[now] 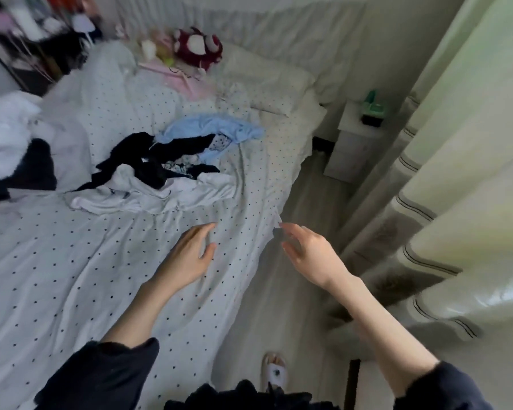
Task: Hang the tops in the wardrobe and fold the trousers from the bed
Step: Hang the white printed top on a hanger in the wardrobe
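Clothes pile (160,170) lies ahead of both hands, long axis approx. crosswise. Left hand (190,255) nearer; right hand (311,255) offset right. Both: fingers apart, empty.

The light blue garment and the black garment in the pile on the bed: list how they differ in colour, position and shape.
The light blue garment is pale; the black garment is very dark. The blue one lies at the pile's far end, toward the pillow; the black one lies nearer, sprawled partly over the white garment. The blue is bunched, the black strung out. Both are crumpled, unfolded, untouched.
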A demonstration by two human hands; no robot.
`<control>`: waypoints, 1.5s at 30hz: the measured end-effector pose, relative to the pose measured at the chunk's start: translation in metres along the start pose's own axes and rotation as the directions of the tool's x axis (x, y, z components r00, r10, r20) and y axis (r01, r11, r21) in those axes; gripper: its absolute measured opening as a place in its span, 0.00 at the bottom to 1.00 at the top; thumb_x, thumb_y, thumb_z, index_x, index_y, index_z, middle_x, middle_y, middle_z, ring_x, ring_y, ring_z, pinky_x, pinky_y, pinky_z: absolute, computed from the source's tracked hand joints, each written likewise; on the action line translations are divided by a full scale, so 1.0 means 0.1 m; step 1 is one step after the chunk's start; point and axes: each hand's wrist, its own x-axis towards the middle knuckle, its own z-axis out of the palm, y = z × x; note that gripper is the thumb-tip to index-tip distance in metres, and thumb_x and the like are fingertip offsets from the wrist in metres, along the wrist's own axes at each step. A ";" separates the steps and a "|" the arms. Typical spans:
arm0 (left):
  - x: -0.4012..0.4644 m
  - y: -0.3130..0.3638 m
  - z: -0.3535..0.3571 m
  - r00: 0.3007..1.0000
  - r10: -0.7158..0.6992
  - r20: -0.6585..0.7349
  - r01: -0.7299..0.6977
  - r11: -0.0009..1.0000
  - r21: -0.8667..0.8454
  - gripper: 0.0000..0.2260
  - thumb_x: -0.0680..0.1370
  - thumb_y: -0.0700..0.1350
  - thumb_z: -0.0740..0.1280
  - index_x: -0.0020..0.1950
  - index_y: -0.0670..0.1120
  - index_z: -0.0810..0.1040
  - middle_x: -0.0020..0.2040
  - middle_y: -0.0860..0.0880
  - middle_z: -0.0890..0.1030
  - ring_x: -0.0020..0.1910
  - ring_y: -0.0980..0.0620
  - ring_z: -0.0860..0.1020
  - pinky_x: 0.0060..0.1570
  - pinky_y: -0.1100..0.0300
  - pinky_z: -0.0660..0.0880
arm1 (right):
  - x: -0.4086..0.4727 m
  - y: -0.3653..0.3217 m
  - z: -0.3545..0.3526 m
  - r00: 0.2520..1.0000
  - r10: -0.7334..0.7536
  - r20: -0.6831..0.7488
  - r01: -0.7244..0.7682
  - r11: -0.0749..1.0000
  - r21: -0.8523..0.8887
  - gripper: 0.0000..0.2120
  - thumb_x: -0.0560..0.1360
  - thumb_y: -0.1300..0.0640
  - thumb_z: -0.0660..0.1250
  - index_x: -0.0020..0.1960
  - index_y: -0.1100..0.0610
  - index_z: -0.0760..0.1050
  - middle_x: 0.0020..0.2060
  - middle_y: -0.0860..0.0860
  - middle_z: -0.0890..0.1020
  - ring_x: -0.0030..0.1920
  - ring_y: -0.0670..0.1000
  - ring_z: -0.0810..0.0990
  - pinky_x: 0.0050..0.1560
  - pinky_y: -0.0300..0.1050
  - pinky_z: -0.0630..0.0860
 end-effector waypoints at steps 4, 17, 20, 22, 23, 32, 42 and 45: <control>0.56 0.06 -0.05 0.995 -0.083 -0.058 0.083 0.997 -0.001 0.20 0.81 0.46 0.58 0.73 0.47 0.62 0.72 0.50 0.65 0.70 0.53 0.62 0.63 0.68 0.57 | 0.90 0.13 -0.22 0.991 -0.091 0.097 0.090 0.996 0.015 0.20 0.80 0.55 0.60 0.71 0.54 0.66 0.62 0.53 0.77 0.61 0.54 0.76 0.61 0.48 0.71; 2.35 -1.05 -0.14 0.864 -0.490 -0.112 0.473 0.868 -0.152 0.19 0.80 0.42 0.59 0.72 0.45 0.64 0.70 0.46 0.68 0.70 0.49 0.65 0.66 0.61 0.60 | 3.70 0.16 0.19 0.879 -0.264 0.396 0.264 0.963 0.057 0.19 0.80 0.55 0.58 0.71 0.54 0.66 0.61 0.52 0.77 0.61 0.51 0.76 0.60 0.44 0.71; 2.76 -1.30 0.10 0.830 -0.557 -0.015 0.551 0.824 -0.134 0.20 0.81 0.43 0.59 0.72 0.46 0.63 0.71 0.47 0.67 0.70 0.49 0.64 0.67 0.59 0.61 | 4.31 0.26 0.45 0.842 -0.224 0.492 0.247 0.969 0.019 0.19 0.81 0.55 0.58 0.71 0.55 0.65 0.63 0.53 0.76 0.63 0.51 0.74 0.61 0.44 0.69; 2.95 -1.44 0.28 0.789 -0.612 0.054 0.614 0.781 -0.114 0.20 0.81 0.44 0.58 0.73 0.48 0.61 0.72 0.49 0.65 0.71 0.51 0.62 0.69 0.59 0.59 | 4.66 0.36 0.68 0.804 -0.196 0.562 0.244 0.970 -0.011 0.20 0.81 0.55 0.57 0.72 0.55 0.65 0.64 0.53 0.75 0.64 0.51 0.73 0.63 0.44 0.68; 2.99 -1.46 0.32 0.778 -0.624 0.075 0.628 0.772 -0.096 0.20 0.81 0.45 0.57 0.73 0.49 0.60 0.73 0.50 0.63 0.71 0.51 0.61 0.69 0.58 0.59 | 4.73 0.39 0.74 0.787 -0.187 0.588 0.248 0.969 -0.024 0.20 0.81 0.55 0.57 0.72 0.55 0.64 0.65 0.53 0.74 0.65 0.51 0.72 0.63 0.44 0.68; 3.47 -2.06 1.08 0.635 -0.769 -0.067 0.772 0.632 0.064 0.24 0.78 0.44 0.63 0.73 0.47 0.63 0.75 0.44 0.58 0.73 0.46 0.59 0.68 0.51 0.61 | 5.64 0.86 2.04 0.758 -0.038 0.651 0.363 0.854 -0.373 0.25 0.80 0.48 0.55 0.74 0.56 0.57 0.67 0.53 0.70 0.66 0.55 0.68 0.63 0.51 0.66; 3.68 -1.83 0.97 0.351 -0.933 -0.079 0.913 0.359 -0.194 0.05 0.78 0.39 0.61 0.51 0.43 0.75 0.45 0.41 0.82 0.45 0.40 0.79 0.42 0.56 0.70 | 5.88 1.07 1.85 0.671 -0.077 0.737 0.282 0.946 -0.158 0.11 0.82 0.56 0.54 0.54 0.62 0.72 0.40 0.55 0.77 0.43 0.56 0.76 0.41 0.44 0.68; 3.72 -1.52 0.64 0.459 -0.888 0.022 0.888 0.458 -0.038 0.05 0.80 0.45 0.61 0.53 0.47 0.74 0.48 0.46 0.81 0.48 0.45 0.78 0.45 0.59 0.69 | 5.96 1.02 1.44 0.684 -0.081 0.725 0.277 0.948 -0.156 0.11 0.81 0.57 0.56 0.53 0.62 0.74 0.44 0.56 0.79 0.41 0.53 0.74 0.39 0.43 0.66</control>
